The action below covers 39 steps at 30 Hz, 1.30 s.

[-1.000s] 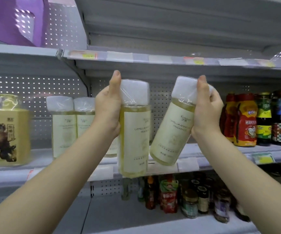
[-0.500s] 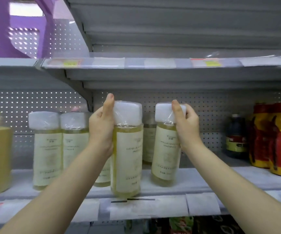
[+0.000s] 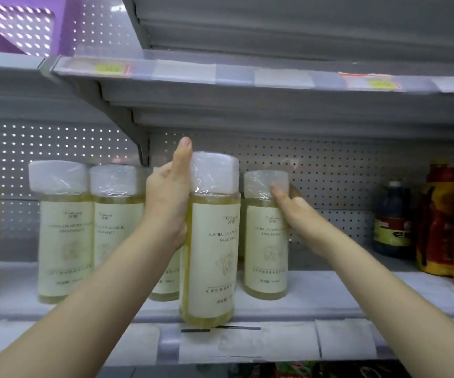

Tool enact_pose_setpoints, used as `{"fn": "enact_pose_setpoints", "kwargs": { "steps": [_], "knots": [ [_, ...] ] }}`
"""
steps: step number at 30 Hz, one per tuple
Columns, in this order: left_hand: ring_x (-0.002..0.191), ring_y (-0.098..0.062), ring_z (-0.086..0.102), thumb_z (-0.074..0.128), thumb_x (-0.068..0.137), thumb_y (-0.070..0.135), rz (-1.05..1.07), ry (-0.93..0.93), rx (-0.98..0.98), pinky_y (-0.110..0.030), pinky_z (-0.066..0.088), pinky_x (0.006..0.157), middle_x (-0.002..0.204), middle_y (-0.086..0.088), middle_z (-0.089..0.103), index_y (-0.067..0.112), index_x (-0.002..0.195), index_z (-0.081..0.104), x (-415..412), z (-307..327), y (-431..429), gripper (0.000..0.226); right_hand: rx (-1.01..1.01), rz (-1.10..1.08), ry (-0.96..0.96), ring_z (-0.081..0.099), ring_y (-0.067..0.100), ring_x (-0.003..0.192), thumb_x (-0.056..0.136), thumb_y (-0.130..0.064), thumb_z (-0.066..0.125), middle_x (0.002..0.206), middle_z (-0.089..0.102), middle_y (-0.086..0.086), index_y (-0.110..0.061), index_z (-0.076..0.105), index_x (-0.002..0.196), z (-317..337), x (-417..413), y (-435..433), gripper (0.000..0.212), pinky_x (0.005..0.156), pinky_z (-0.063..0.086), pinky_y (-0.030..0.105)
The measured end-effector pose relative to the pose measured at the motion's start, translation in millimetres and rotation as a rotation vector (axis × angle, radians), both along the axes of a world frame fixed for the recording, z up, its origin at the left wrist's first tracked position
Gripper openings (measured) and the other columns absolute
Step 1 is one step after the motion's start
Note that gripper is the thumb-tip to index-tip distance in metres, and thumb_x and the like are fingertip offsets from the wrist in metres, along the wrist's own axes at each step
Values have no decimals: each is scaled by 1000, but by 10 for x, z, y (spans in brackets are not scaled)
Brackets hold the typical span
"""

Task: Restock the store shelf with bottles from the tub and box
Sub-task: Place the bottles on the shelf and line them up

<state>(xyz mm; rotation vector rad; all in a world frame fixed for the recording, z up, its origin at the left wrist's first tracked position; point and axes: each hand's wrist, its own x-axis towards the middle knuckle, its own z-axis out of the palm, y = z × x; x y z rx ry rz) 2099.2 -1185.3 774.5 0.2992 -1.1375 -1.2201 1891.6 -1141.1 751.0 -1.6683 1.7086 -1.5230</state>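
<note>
Store aisle, grey metal shelving with perforated back panel (image 3: 316,170); an upper shelf overhangs, its front strip carrying price tags.

Item 1. Grey middle shelf (image 3: 329,298), paper-lined deck, blank label strip along its front edge. Holds all stock listed below.

Item 2. Red-and-yellow wrapped bottles (image 3: 449,225), far right, standing upright.

Item 3. Dark glass bottle with red label (image 3: 392,219), just left of item 2, set further back.

Item 4. Clear plastic bottle of pale yellow liquid, cream label, white shrink-wrapped cap (image 3: 211,241). Long axis upright; base at the very front lip of the shelf, whether resting or just above it cannot be told. Left hand (image 3: 168,203) clasps its upper body from the left, thumb raised along the cap, fingers wrapped behind.

Item 5. Matching yellow bottle on the right (image 3: 265,236), upright, set on the deck behind and just right of item 4. Right hand (image 3: 291,211) holds its shoulder from the right; fingertips (image 3: 275,190) press the cap's lower edge.

Item 6. Two matching stocked bottles (image 3: 89,230), left, upright, side by side; another partly hidden behind the left arm.

Assessment: item 5 appears placed, awaiting release. Item 4 lies nearer the viewer and needs pushing straight back into line, left hand only.

Containers: tub and box not in view.
</note>
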Motion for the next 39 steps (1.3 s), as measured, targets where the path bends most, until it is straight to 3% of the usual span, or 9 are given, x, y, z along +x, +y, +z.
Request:
{"fn": "enact_pose_setpoints", "kwargs": {
  "steps": [2, 5, 10, 14, 19, 21, 26, 34, 39],
  "knots": [
    [77, -22, 49, 62, 85, 55, -5, -4, -23, -36, 42, 72, 88, -8, 51, 16, 91, 49, 5, -5, -20, 41, 129, 16, 78, 66, 5, 100, 77, -58, 70, 112, 66, -10, -29, 49, 120, -157, -35, 108, 56, 79, 55, 24],
    [77, -23, 49, 62, 85, 56, -4, -9, -37, -37, 42, 72, 88, -8, 51, 17, 94, 48, 8, -14, -54, 43, 179, 17, 8, 62, 4, 102, 71, -37, 83, 114, 63, -13, -31, 43, 121, -391, -23, 192, 64, 84, 56, 34],
    [77, -22, 46, 64, 77, 62, 18, -19, -47, -37, 40, 71, 87, -5, 49, 19, 93, 48, -4, -13, -65, 49, 161, 7, -61, 62, 10, 104, 72, -25, 84, 115, 63, -9, -31, 43, 114, -338, 14, 111, 60, 83, 58, 39],
    [77, -22, 42, 64, 78, 62, 7, -10, -56, -38, 36, 71, 87, -4, 46, 20, 92, 47, -1, -27, -101, 48, 143, -36, -89, 64, 15, 104, 73, -23, 84, 112, 65, -7, -26, 46, 119, -359, 34, -76, 60, 89, 56, 46],
    [74, -21, 45, 63, 84, 57, 31, -21, -65, -37, 37, 70, 82, -6, 49, 18, 90, 51, -23, -18, -102, 41, 109, -25, -26, 59, -2, 91, 80, -21, 78, 104, 62, -15, -25, 40, 125, -344, 36, -260, 59, 72, 49, 17],
    [73, -22, 45, 63, 84, 56, 30, -26, -68, -37, 37, 69, 81, -7, 49, 18, 88, 51, -29, -17, -102, 40, 119, -51, -16, 60, 4, 93, 81, -23, 77, 107, 62, -12, -26, 38, 126, -342, 26, -334, 59, 75, 50, 22],
    [74, -23, 44, 61, 84, 57, 26, -42, -79, -37, 37, 70, 83, -7, 47, 17, 88, 50, -22, -32, -118, 42, 165, -54, -15, 62, 18, 110, 78, -28, 80, 119, 63, -6, -29, 38, 130, -354, -33, -415, 67, 100, 49, 45],
    [79, -22, 38, 64, 61, 74, 59, -56, -87, -38, 32, 73, 88, -3, 42, 20, 86, 46, -8, -35, -114, 62, 125, -55, -21, 61, 17, 107, 81, -24, 78, 120, 62, -5, -28, 37, 131, -373, -20, -398, 65, 94, 49, 37],
    [76, -21, 40, 63, 62, 73, 70, -54, -72, -37, 32, 71, 85, -3, 44, 20, 83, 47, -2, -15, -14, 59, 132, -273, 191, 48, 26, 128, 82, -42, 73, 145, 46, 10, -11, 21, 151, -280, 80, -215, 92, 98, 45, 38]
  ]
}}
